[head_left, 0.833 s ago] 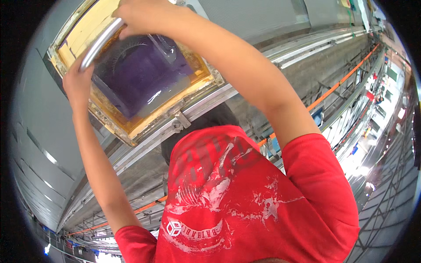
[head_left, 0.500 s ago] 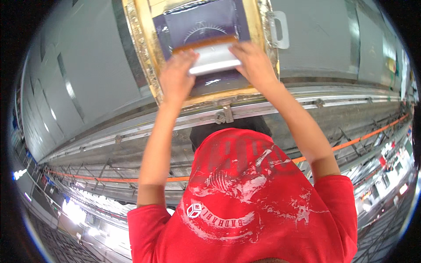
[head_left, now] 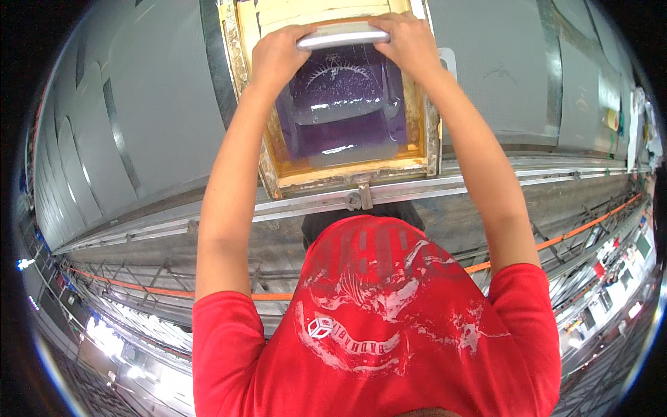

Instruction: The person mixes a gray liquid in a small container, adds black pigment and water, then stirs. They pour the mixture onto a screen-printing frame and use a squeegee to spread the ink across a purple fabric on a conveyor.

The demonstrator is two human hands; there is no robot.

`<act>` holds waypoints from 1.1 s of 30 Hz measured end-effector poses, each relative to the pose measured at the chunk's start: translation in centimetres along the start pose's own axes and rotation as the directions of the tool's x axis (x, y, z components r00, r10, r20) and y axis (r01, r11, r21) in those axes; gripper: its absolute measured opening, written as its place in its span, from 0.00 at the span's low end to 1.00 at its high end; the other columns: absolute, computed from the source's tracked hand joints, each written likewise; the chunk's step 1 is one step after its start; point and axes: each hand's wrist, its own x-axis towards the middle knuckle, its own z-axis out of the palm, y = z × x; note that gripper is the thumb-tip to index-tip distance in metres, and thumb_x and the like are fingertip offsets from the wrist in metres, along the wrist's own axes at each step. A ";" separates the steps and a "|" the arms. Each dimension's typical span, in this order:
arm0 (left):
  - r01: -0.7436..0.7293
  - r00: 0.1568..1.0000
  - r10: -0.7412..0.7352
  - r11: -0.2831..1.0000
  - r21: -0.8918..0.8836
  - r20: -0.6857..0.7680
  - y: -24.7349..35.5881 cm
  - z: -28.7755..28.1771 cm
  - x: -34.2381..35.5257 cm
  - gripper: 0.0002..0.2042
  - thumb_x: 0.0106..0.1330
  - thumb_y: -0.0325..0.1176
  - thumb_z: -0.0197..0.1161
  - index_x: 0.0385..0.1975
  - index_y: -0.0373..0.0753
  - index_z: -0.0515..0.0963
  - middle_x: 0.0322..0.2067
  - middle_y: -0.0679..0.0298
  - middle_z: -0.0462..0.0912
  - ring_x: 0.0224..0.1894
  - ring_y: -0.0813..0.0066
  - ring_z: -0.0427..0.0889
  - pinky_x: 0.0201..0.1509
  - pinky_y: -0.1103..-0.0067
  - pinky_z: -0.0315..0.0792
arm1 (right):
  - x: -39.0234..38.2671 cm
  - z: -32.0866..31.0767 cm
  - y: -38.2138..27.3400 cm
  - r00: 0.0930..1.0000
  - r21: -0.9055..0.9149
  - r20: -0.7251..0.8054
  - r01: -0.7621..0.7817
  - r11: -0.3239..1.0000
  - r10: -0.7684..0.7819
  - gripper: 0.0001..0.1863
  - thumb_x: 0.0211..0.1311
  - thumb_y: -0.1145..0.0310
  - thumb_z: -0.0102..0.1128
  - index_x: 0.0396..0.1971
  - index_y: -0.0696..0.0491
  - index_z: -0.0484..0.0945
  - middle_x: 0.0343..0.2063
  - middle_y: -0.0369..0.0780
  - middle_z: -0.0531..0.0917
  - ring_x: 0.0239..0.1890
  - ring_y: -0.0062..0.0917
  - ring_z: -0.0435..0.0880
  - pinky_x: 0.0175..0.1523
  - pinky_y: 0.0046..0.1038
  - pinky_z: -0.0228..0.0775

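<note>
Both hands grip a squeegee with a silvery handle [head_left: 343, 36] at the far end of a screen-printing frame [head_left: 269, 163]. My left hand [head_left: 279, 57] is closed round its left end, and my right hand [head_left: 410, 45] round its right end. Nearer me, the purple mesh [head_left: 316, 132] carries clear, wet-looking ink [head_left: 338, 105] in a smeared band. A pale arched design [head_left: 338, 73] shows in the mesh just below the squeegee. The squeegee's blade is mostly hidden behind the handle.
The frame lies on a long grey printing table [head_left: 156, 104]. A metal rail [head_left: 299, 201] with a clamp [head_left: 360, 198] runs along the near edge. A white handle-shaped piece [head_left: 448, 64] sits at the frame's right, partly behind my arm. An orange strip [head_left: 556, 240] runs below the table.
Both hands have pushed the squeegee away from me, from the middle of the mesh to its far end. The arched design and near mesh are now uncovered.
</note>
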 end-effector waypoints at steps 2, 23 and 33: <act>0.018 0.999 -0.020 0.998 -0.055 -0.043 0.6 0.9 -1.7 0.21 0.54 0.27 0.64 0.50 0.49 0.85 0.49 0.62 0.86 0.48 0.56 0.85 0.54 0.67 0.79 | -1.3 0.2 -0.5 0.998 0.071 0.039 -0.045 0.996 0.043 0.23 0.49 0.71 0.71 0.49 0.50 0.85 0.47 0.41 0.86 0.49 0.38 0.82 0.57 0.41 0.73; -0.052 0.991 0.070 0.987 0.153 -0.115 6.2 4.6 -19.5 0.27 0.50 0.29 0.72 0.54 0.53 0.81 0.59 0.70 0.81 0.62 0.68 0.75 0.61 0.59 0.61 | -8.3 0.8 8.9 0.756 0.657 0.037 -0.511 0.554 0.653 0.15 0.66 0.59 0.64 0.49 0.49 0.85 0.23 0.36 0.77 0.27 0.20 0.71 0.36 0.27 0.67; 0.007 0.993 0.002 0.997 0.075 -0.121 -3.2 -2.7 -26.7 0.32 0.47 0.31 0.74 0.58 0.55 0.80 0.59 0.72 0.81 0.61 0.70 0.75 0.60 0.61 0.60 | -2.5 2.9 -8.4 0.732 0.599 -0.193 -0.439 0.669 0.653 0.12 0.71 0.58 0.60 0.44 0.49 0.85 0.19 0.33 0.74 0.25 0.18 0.68 0.33 0.27 0.65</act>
